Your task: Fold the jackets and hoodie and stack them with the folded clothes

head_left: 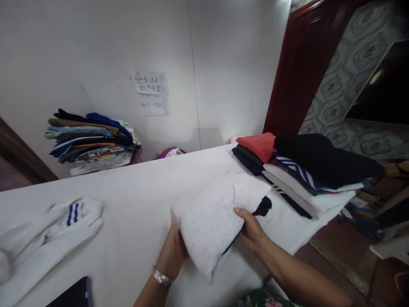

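A folded white garment (209, 217) with black parts showing along its lower right edge is between my hands, over the white-covered table (137, 204). My right hand (251, 230) grips its right side, thumb on top and fingers underneath. At the left edge, my left hand (175, 247) closes on the garment, its fingers mostly hidden behind the cloth. A bracelet (161, 277) circles my left wrist. To the left lies a loose white garment (60, 230) with two blue stripes on it.
Folded clothes are piled at the right, with a red piece (258, 145) and a black piece (322, 160) on top. Another clothes stack (92, 138) stands beyond the table's far left edge. A dark phone-like device (72, 294) lies at the front left. Handwritten notes (151, 83) hang on the wall.
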### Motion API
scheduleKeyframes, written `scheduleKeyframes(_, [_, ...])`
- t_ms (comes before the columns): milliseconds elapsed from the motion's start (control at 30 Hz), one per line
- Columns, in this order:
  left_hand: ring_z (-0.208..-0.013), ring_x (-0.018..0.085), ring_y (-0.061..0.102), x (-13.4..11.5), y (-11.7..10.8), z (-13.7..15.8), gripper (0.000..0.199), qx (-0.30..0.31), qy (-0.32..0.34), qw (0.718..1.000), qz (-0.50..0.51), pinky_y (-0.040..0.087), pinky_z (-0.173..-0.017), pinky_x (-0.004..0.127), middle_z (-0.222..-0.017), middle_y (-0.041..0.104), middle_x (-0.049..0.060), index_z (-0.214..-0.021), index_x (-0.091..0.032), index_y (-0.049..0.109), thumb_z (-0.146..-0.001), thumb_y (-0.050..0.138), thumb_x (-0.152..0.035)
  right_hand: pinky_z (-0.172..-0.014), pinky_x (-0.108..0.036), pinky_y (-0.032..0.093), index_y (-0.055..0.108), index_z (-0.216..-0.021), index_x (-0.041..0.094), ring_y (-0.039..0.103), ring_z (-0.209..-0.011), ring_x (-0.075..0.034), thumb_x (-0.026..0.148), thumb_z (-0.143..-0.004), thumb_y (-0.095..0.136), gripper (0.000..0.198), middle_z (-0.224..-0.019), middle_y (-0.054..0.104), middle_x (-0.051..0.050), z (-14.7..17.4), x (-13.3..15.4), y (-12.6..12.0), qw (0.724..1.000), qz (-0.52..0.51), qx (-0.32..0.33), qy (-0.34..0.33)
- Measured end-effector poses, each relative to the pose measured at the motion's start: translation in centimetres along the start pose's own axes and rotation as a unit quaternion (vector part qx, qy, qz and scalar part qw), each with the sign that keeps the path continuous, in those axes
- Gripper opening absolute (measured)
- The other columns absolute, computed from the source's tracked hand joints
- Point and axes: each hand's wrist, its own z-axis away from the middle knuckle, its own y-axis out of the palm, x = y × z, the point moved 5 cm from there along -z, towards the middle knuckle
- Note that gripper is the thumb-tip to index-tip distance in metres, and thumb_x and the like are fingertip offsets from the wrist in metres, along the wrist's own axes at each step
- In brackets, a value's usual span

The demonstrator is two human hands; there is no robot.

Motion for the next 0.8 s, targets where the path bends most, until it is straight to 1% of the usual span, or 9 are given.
scheduleKeyframes(100, [-0.104,0.026,0.064,-0.2,-0.1,0.0,0.069,-0.002,-0.011,1.0,0.015,0.052,-0.084,0.038,-0.107,0.071,0.007,-0.129,-0.023,0.053,-0.085,0.026,-0.069,-0.089,-0.036,0.051,0.067,-0.095,0.018,0.064,-0.102,-0.025,0.025,-0.067,0.07,0.029,-0.104,0.071,-0.005,-0.1,1.9,1.6,0.998,-0.006,0.06,-0.008])
scheduleKeyframes(200, [-0.097,0.026,0.066,0.0,-0.7,-0.7,0.065,0.001,0.004,1.0,0.022,0.052,-0.084,0.038,-0.099,0.073,0.005,-0.121,-0.024,0.058,-0.086,0.026,-0.068,-0.089,-0.038,0.051,0.066,-0.098,0.016,0.064,-0.102,-0.027,0.025,-0.067,0.067,0.032,-0.103,0.072,-0.007,-0.2,3.8,3.3,0.994,-0.013,0.105,-0.01])
scheduleKeyframes(333, [-0.077,0.019,0.068,0.6,-1.9,-2.2,0.048,-0.017,0.021,0.999,0.023,0.053,-0.077,0.031,-0.087,0.072,0.004,-0.099,-0.02,0.063,-0.09,0.033,-0.057,-0.091,-0.041,0.05,0.066,-0.095,0.016,0.064,-0.101,-0.028,0.026,-0.065,0.066,0.032,-0.091,0.073,-0.007,-1.3,7.2,5.3,0.992,0.0,0.124,-0.03])
scheduleKeyframes(433, [-0.07,0.018,0.066,0.9,-2.2,-2.8,0.045,-0.016,0.038,0.999,-0.007,0.054,-0.074,0.031,-0.089,0.07,0.007,-0.098,-0.017,0.062,-0.088,0.043,-0.056,-0.09,-0.042,0.05,0.066,-0.091,0.017,0.064,-0.1,-0.029,0.028,-0.062,0.064,0.031,-0.086,0.073,-0.007,-3.1,11.3,6.9,0.988,0.021,0.132,-0.08])
scheduleKeyframes(500, [-0.069,0.019,0.066,1.0,-2.2,-2.9,0.045,-0.022,0.047,0.998,-0.04,0.055,-0.072,0.033,-0.091,0.07,0.008,-0.099,-0.015,0.062,-0.082,0.052,-0.056,-0.09,-0.043,0.05,0.064,-0.09,0.017,0.063,-0.101,-0.03,0.031,-0.063,0.063,0.031,-0.084,0.072,-0.008,-4.6,15.0,7.9,0.98,0.049,0.141,-0.135])
scheduleKeyframes(600, [-0.067,0.02,0.065,1.2,-2.2,-2.9,0.044,-0.037,0.056,0.994,-0.088,0.055,-0.068,0.033,-0.088,0.069,0.008,-0.092,-0.019,0.065,-0.071,0.065,-0.057,-0.088,-0.044,0.05,0.062,-0.091,0.016,0.062,-0.1,-0.028,0.035,-0.071,0.058,0.028,-0.083,0.07,-0.009,-7.0,22.1,9.3,0.954,0.098,0.136,-0.25])
scheduleKeyframes(700, [-0.071,0.022,0.064,1.1,-2.2,-2.7,0.048,-0.029,0.071,0.989,-0.124,0.055,-0.069,0.033,-0.09,0.07,0.006,-0.089,-0.027,0.067,-0.059,0.071,-0.064,-0.086,-0.041,0.051,0.061,-0.097,0.015,0.061,-0.098,-0.025,0.037,-0.08,0.051,0.029,-0.088,0.068,-0.009,-9.7,30.0,9.8,0.911,0.152,0.105,-0.369])
scheduleKeyframes(733, [-0.072,0.022,0.064,1.2,-2.2,-2.7,0.049,-0.026,0.073,0.988,-0.133,0.054,-0.07,0.033,-0.092,0.07,0.005,-0.088,-0.029,0.067,-0.057,0.071,-0.066,-0.085,-0.04,0.051,0.061,-0.1,0.015,0.061,-0.097,-0.024,0.037,-0.083,0.049,0.03,-0.091,0.067,-0.009,-10.5,32.5,9.6,0.893,0.177,0.085,-0.406])
scheduleKeyframes(800, [-0.073,0.022,0.063,1.2,-2.3,-2.7,0.048,-0.026,0.073,0.987,-0.143,0.054,-0.071,0.034,-0.093,0.069,0.004,-0.087,-0.032,0.067,-0.056,0.069,-0.069,-0.083,-0.038,0.051,0.059,-0.108,0.013,0.06,-0.098,-0.023,0.035,-0.087,0.043,0.035,-0.096,0.066,-0.01,-12.4,36.9,8.5,0.861,0.229,0.04,-0.453])
